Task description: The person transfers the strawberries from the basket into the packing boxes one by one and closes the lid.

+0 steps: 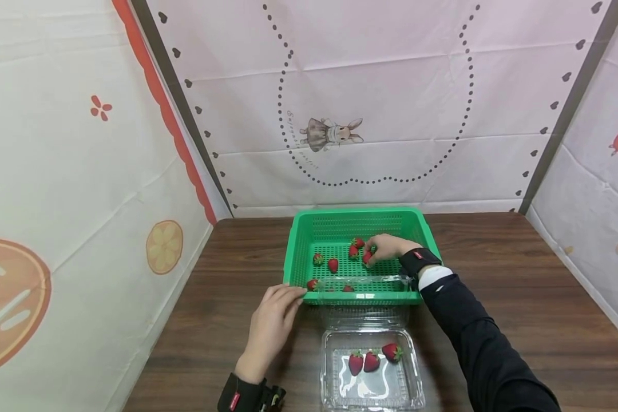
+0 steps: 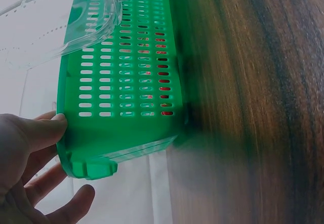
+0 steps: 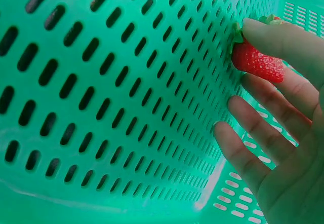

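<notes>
A strawberry [image 3: 257, 62] with green leaves is pinched between the thumb and fingers of my right hand [image 1: 386, 247], low inside the green perforated basket [image 1: 289, 252]. My left hand [image 1: 274, 320] grips the basket's rim at its near left corner, the thumb on the outer side in the left wrist view. Several more strawberries [image 1: 332, 265] lie scattered on the basket floor. In front of the basket stands an open clear plastic box [image 1: 418, 377] holding three strawberries [image 1: 372, 361]. Its raised transparent lid [image 1: 363, 315] leans against the basket's near rim and partly covers it.
A brown wooden table [image 1: 226, 286] carries the basket and box. Behind it and on both sides hang pale printed cloth walls [image 1: 391, 114]. The basket's far rim is near the back wall.
</notes>
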A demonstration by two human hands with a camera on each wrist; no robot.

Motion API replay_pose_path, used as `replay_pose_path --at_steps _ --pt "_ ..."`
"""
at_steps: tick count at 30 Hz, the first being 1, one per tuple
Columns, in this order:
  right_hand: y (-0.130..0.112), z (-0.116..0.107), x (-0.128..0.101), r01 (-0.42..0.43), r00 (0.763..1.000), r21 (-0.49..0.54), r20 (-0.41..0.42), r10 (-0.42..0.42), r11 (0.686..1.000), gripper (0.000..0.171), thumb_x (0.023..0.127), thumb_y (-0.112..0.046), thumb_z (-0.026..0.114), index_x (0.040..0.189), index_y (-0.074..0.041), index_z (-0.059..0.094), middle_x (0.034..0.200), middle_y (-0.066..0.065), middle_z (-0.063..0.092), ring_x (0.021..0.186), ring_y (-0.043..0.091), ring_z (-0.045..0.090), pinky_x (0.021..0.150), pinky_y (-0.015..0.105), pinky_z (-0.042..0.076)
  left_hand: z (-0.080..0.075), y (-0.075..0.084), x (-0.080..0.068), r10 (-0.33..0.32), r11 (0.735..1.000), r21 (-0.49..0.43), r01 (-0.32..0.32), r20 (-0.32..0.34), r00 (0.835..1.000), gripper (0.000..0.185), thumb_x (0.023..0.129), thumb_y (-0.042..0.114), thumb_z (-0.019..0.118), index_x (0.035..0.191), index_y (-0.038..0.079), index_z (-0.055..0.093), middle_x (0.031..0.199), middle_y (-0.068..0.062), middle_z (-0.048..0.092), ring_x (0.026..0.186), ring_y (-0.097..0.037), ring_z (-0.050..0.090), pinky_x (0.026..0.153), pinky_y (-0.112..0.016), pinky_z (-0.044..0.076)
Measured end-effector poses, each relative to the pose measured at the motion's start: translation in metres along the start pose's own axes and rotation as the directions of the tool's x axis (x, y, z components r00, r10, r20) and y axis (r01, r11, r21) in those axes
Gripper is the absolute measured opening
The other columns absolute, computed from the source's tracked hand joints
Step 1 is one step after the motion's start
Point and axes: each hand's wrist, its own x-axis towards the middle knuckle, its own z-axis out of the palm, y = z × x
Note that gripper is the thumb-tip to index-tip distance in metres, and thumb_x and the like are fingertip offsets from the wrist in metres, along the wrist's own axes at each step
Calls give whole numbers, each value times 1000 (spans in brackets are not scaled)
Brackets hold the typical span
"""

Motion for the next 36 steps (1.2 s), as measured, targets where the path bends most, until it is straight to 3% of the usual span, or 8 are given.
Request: replay_pose_path --at_steps 5,12,17,22,27,32,36 --pt "5 0 -6 -3 1000 19 -30 3 1000 28 89 -25 78 112 -11 69 122 10 64 96 22 60 79 38 50 1 1 0 15 1000 -2 -15 12 1000 24 93 10 74 115 18 76 116 3 72 122 -23 59 91 -41 56" --pt "17 -10 -19 -19 987 -10 -158 17 1000 25 92 -13 75 114 -6 68 104 8 66 95 25 62 79 40 51 3 5 7 26 1000 -7 -26 35 999 24 94 10 72 116 18 76 116 2 72 122 -24 59 92 -41 56" --pt "15 -22 -32 52 970 -6 -236 -52 999 24 92 -9 73 115 -4 67 99 8 66 88 23 62 74 41 51 5 4 9 23 1000 -10 -23 29 999 24 94 10 73 117 16 76 117 2 72 122 -24 59 95 -41 55" --pt "8 -37 -48 96 934 70 -352 -65 993 33 95 -17 72 124 -3 64 99 9 67 89 24 64 76 43 51 4 3 7 35 999 7 -35 16 999 25 93 8 74 116 15 76 117 0 73 120 -25 60 93 -42 56" --pt "0 -56 -71 139 883 162 -468 -48 977 40 99 -27 67 133 -6 60 109 12 66 101 28 63 85 47 51 0 2 5 90 995 47 -90 11 996 25 92 8 75 116 13 76 116 -2 73 118 -28 61 92 -44 56" --pt "-17 -74 -97 215 835 181 -543 -85 960 53 99 -24 68 146 -9 50 116 14 61 108 30 60 89 47 51 -2 2 4 131 987 88 -131 13 991 29 90 9 77 119 9 74 121 -7 71 121 -31 60 95 -51 53" --pt "-36 -80 -124 264 790 231 -608 -73 936 65 95 -18 72 149 -11 37 118 13 58 108 29 61 88 47 51 -1 7 -2 151 986 69 -149 -26 988 33 91 10 76 123 6 71 126 -11 68 125 -34 57 100 -54 49"
